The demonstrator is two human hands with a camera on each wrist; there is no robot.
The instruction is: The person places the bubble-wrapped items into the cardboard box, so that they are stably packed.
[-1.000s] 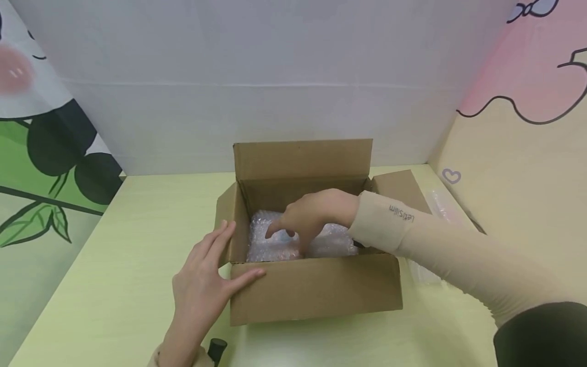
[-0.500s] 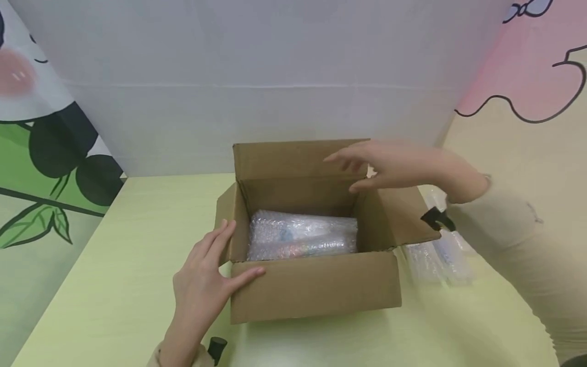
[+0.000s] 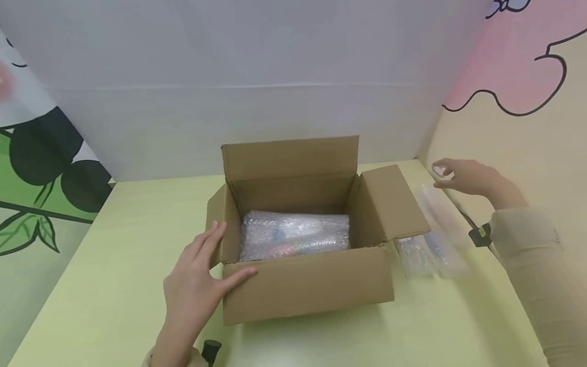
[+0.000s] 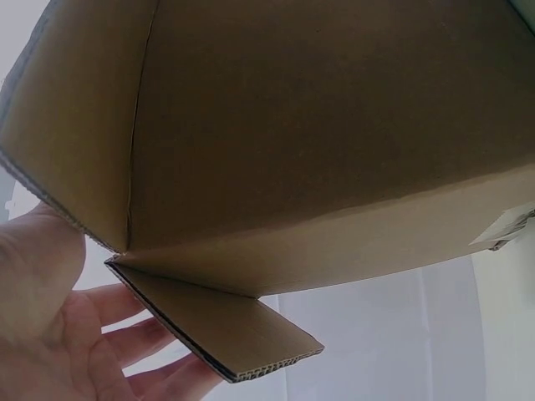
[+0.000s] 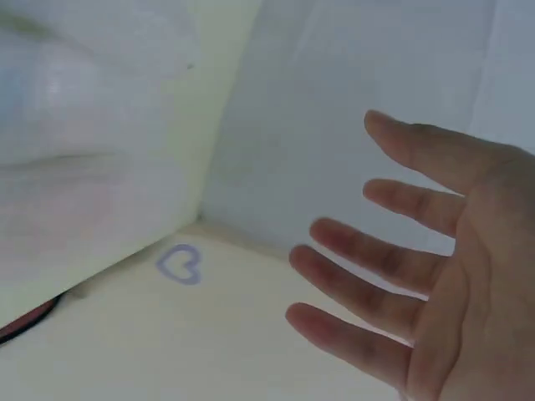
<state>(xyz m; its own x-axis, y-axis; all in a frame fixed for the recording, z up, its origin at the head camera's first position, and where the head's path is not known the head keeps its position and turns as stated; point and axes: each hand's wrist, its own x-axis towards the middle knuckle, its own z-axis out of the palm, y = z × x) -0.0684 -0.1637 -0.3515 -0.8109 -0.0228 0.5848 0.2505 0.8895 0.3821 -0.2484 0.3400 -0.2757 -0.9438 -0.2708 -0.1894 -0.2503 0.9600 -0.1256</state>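
Observation:
An open cardboard box point(image 3: 312, 285) stands on the table with its flaps spread outward. Inside lie bubble-wrapped packages point(image 3: 293, 229) showing bits of blue and red through the plastic. My left hand point(image 3: 190, 283) rests on the box's near left corner, thumb along the front flap and straight fingers on the left flap; the left wrist view shows part of those fingers point(image 4: 146, 341) hidden by cardboard. My right hand point(image 3: 474, 177) is raised right of the box with fingers spread, and the right wrist view shows its palm point(image 5: 460, 309) holding nothing. Clear plastic-wrapped packs point(image 3: 433, 244) lie below it.
A pale back wall point(image 3: 284, 102) rises close behind the box. The side walls carry cartoon drawings, with a small purple heart point(image 5: 180, 264) low on the right one. The pale yellow table point(image 3: 128, 265) extends left and in front of the box.
My right hand has come up out of the box and moved right, past the right flap, with nothing in it. My left hand stays on the box corner. The head view has shifted slightly.

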